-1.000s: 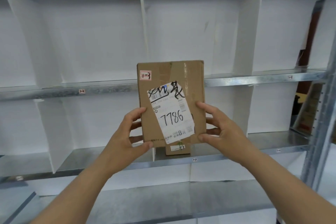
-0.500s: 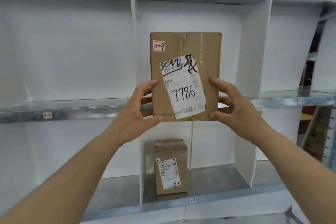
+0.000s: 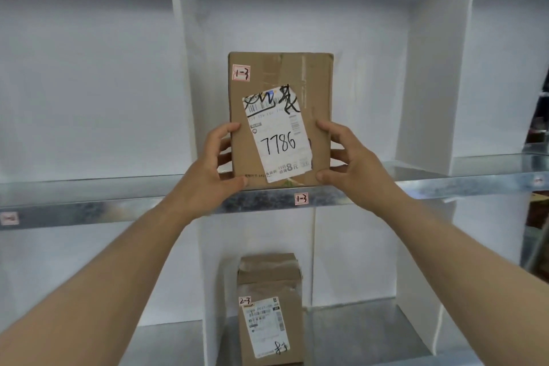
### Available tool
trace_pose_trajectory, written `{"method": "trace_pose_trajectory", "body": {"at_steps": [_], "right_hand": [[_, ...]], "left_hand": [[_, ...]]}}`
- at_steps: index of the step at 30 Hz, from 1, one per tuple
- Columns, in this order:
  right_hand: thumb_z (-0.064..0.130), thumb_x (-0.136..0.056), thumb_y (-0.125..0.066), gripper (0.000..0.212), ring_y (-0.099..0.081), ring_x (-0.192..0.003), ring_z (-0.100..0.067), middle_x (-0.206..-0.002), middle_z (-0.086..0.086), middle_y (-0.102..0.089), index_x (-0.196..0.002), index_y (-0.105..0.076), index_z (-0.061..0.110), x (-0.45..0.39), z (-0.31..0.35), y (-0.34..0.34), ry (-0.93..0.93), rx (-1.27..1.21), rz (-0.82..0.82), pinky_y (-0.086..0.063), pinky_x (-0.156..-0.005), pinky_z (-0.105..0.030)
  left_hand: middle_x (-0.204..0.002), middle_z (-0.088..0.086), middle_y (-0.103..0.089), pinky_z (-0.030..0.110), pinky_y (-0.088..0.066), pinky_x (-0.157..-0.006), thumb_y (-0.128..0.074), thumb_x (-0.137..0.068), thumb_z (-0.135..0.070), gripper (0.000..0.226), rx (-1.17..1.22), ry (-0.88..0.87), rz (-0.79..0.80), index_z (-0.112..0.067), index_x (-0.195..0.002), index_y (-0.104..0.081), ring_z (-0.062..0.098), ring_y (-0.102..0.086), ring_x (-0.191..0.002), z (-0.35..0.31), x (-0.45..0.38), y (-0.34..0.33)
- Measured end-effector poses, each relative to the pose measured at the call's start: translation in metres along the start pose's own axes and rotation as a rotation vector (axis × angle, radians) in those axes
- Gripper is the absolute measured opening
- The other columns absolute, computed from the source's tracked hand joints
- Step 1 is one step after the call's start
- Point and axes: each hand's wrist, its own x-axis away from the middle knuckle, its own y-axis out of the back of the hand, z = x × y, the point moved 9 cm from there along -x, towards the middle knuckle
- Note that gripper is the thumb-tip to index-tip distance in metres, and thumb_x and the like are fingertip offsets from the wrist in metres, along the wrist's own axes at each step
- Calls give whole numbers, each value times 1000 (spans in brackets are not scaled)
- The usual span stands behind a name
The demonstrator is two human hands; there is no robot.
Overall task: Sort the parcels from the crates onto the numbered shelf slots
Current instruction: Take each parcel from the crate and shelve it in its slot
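Observation:
A flat brown cardboard parcel (image 3: 315,83) stands upright at the front of the upper shelf slot, its lower edge at the shelf lip. It carries a small tag reading 1-3 and a white label with 7786. My left hand (image 3: 208,169) grips its lower left edge and my right hand (image 3: 350,163) grips its lower right edge. The shelf's metal front rail (image 3: 148,205) bears a matching tag 1-3 (image 3: 301,198) just below the parcel. A second brown parcel (image 3: 269,309), tagged 2-3, stands in the slot underneath.
White divider panels (image 3: 427,68) wall the slot on both sides. Another tag (image 3: 9,218) sits on the rail at far left. Dark objects show past the shelving at the right edge.
Both hands have carried the parcel up and forward from the lower shelf level to the slot tagged 1-3. The view has moved closer to the shelves.

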Motion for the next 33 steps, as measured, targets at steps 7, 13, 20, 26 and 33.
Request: {"method": "trace_pose_trajectory", "body": {"at_steps": [7,13,20,26,33], "right_hand": [[-8,-80,-66,82,-53,-120,-12,-139,8,-43,-139,-34,40,-24,-46,-22,-12,48,58,-55,-87,-31],[-3,-80,-67,85,-52,-116,-12,-138,5,-42,-142,-29,40,-45,-60,-33,-11,213,51,-53,-90,-35],[3,-80,-68,85,-51,-117,-17,-137,2,-42,-144,-25,39,-54,-67,-38,6,324,46,-49,-94,-41],[8,-84,-64,80,-53,-116,-28,-143,-6,-34,-147,-21,30,-50,-58,-42,26,513,42,-47,-94,-45],[9,-75,-72,56,-52,-117,-35,-141,-17,-42,-127,-52,9,-24,-17,-37,300,745,-147,-54,-66,-40]], "left_hand": [[-131,-10,-36,19,-52,-76,-62,-82,11,84,-98,103,-2,-48,-123,-18,12,-52,-114,37,-14,-9],[-122,-7,-40,40,-52,-89,-61,-83,7,86,-323,212,-38,-35,-139,-11,17,-57,-100,50,-27,-4],[-120,-1,-43,47,-53,-86,-59,-84,6,87,-426,267,-42,-35,-139,-5,25,-61,-98,58,-36,-5],[-123,-1,-46,31,-48,-85,-58,-82,8,83,-391,254,-113,-29,-141,-13,20,-56,-103,57,-32,-3],[-145,1,-32,25,-32,-100,-61,-84,-4,65,-567,106,-212,-18,-139,-29,15,-32,-131,21,-7,-8]]}}
